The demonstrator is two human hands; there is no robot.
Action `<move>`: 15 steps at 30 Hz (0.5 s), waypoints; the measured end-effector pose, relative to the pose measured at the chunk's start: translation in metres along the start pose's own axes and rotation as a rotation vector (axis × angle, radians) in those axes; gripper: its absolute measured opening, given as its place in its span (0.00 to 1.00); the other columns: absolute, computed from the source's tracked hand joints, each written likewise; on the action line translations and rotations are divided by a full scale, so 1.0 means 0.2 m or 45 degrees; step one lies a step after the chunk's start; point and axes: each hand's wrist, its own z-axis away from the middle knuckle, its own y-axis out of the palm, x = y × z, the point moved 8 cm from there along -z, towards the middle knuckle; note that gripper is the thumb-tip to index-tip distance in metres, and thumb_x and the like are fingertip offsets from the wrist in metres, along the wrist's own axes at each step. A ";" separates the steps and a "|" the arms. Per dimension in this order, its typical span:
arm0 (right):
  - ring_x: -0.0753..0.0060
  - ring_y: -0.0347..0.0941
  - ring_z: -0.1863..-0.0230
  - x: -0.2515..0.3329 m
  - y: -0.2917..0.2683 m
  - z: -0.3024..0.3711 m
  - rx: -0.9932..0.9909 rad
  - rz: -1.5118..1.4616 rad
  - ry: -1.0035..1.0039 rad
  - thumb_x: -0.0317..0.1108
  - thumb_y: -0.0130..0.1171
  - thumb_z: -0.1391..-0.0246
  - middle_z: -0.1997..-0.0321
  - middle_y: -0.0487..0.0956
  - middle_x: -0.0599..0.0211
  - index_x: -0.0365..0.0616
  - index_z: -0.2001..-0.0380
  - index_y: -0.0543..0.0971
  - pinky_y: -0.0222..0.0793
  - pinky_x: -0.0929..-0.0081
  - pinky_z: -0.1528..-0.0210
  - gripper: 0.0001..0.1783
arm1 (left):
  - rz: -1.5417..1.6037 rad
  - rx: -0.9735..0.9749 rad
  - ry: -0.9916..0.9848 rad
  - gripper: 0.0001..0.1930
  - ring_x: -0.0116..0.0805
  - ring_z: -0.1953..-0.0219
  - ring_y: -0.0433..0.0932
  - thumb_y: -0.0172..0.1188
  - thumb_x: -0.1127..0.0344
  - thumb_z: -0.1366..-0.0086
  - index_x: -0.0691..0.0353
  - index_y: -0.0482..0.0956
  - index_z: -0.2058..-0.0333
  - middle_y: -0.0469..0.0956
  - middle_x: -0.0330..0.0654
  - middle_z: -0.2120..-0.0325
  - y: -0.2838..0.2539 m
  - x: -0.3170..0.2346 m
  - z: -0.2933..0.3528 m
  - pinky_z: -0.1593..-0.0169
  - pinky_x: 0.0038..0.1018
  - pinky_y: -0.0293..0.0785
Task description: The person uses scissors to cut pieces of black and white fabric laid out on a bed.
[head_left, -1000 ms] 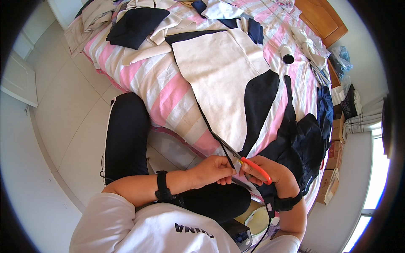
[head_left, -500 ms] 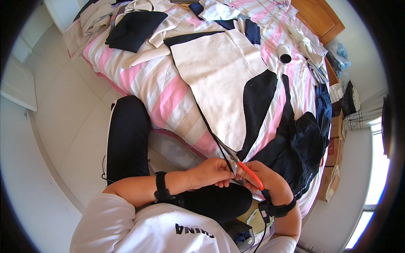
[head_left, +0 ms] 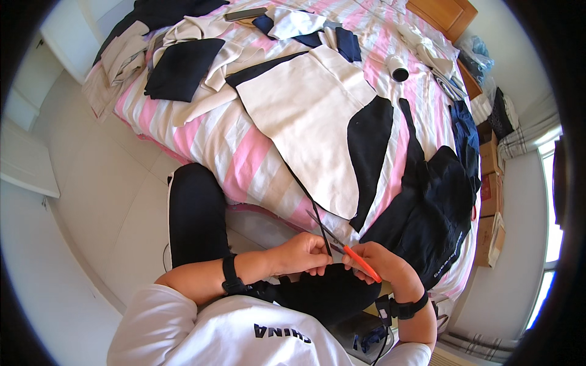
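My right hand (head_left: 379, 261) grips a pair of scissors (head_left: 361, 262) with orange handles; their blades are apart and point up and left toward the bed. Pinched between the fingers of my left hand (head_left: 308, 253) is the end of a narrow black fabric strip (head_left: 299, 182). This strip runs up along the left edge of a large cream fabric piece (head_left: 299, 110) and crosses near the scissor blades. Whether the blades touch it, I cannot tell. Under the cream piece lies black fabric (head_left: 371, 137), showing along its right side and upper left.
The bed (head_left: 247, 161) has a pink, white and beige striped cover. A black garment (head_left: 427, 207) lies at the right, a folded black cloth (head_left: 183, 70) at the left. A white cylinder (head_left: 398, 67) rests farther back. Cardboard boxes (head_left: 490, 195) stand beyond the bed's right side.
The scissors' blades have opened wider and drawn away from the cream piece's lower tip. My left hand has shifted slightly left and down with the strip. The view has tilted a little.
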 end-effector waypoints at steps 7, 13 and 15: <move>0.83 0.65 0.84 -0.06 0.05 0.06 0.000 -0.051 0.055 0.55 0.58 0.43 0.83 0.70 0.75 0.41 0.70 0.77 0.61 0.83 0.80 0.24 | -0.094 0.052 0.017 0.04 0.21 0.77 0.75 0.59 0.68 0.36 0.63 0.76 0.67 0.79 0.37 0.77 -0.11 0.00 0.06 0.71 0.18 0.71; 0.83 0.65 0.79 -0.09 0.13 0.10 0.128 -0.135 -0.173 0.59 0.46 0.37 0.79 0.70 0.76 0.41 0.62 0.76 0.61 0.83 0.73 0.29 | -0.096 0.129 0.057 0.04 0.22 0.76 0.75 0.59 0.69 0.36 0.62 0.76 0.68 0.79 0.37 0.77 -0.18 0.01 0.10 0.70 0.19 0.72; 0.83 0.64 0.79 -0.08 0.12 0.09 0.117 -0.114 -0.148 0.61 0.44 0.37 0.79 0.70 0.76 0.41 0.61 0.75 0.61 0.82 0.72 0.30 | -0.109 0.134 0.050 0.04 0.22 0.76 0.75 0.59 0.69 0.36 0.63 0.76 0.68 0.79 0.37 0.77 -0.19 0.01 0.11 0.70 0.19 0.72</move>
